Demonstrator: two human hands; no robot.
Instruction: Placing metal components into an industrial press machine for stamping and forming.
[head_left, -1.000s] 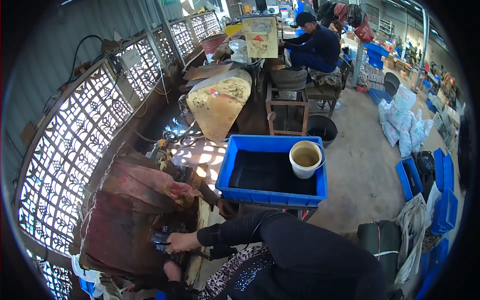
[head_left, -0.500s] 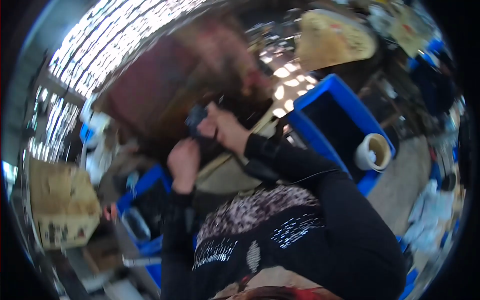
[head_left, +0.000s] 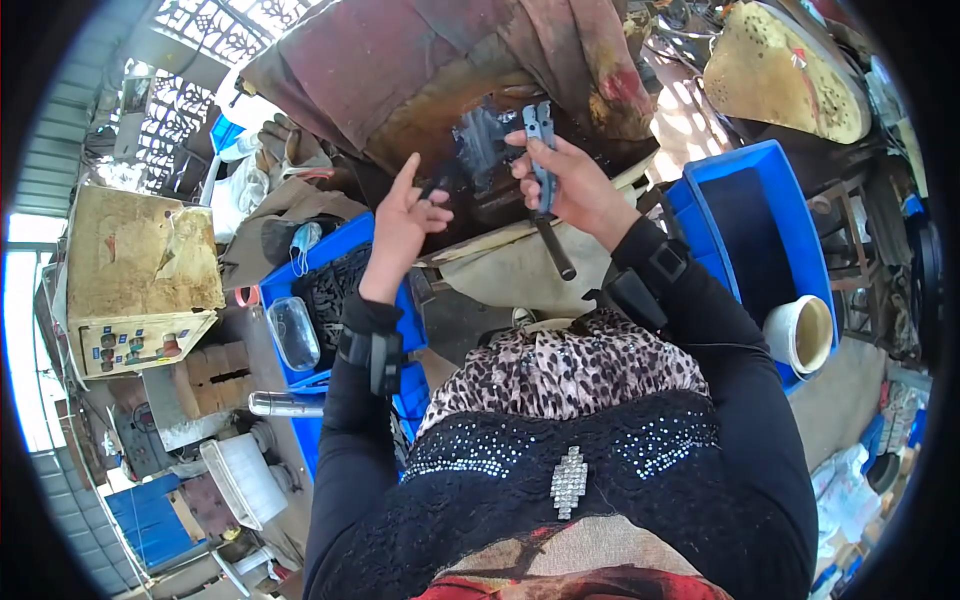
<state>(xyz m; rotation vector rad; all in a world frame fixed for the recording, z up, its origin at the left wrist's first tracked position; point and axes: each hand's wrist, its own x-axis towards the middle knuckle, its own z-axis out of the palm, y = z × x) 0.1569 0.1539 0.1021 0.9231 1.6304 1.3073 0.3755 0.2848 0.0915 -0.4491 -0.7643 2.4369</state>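
My right hand is closed around a grey, pliers-like metal tool. Its narrow head points up past my fingers, and a dark rod-like handle hangs below them. My left hand is raised to the left of it, index finger stretched out and the other fingers loosely bent. A small dark patch shows at those fingers; what it is I cannot make out. Behind both hands lies a dark, stained work surface with a grey smeared patch, partly under a reddish-brown cloth.
To the left, a blue bin holds many dark metal parts, with a clear plastic container at its side. On the right, a blue bin has a cream bucket at its near end. A stained control box stands far left.
The view has steadied and shifted. My hands, close together before, are now farther apart; the right one has the tool raised upright, and my left index finger is extended.
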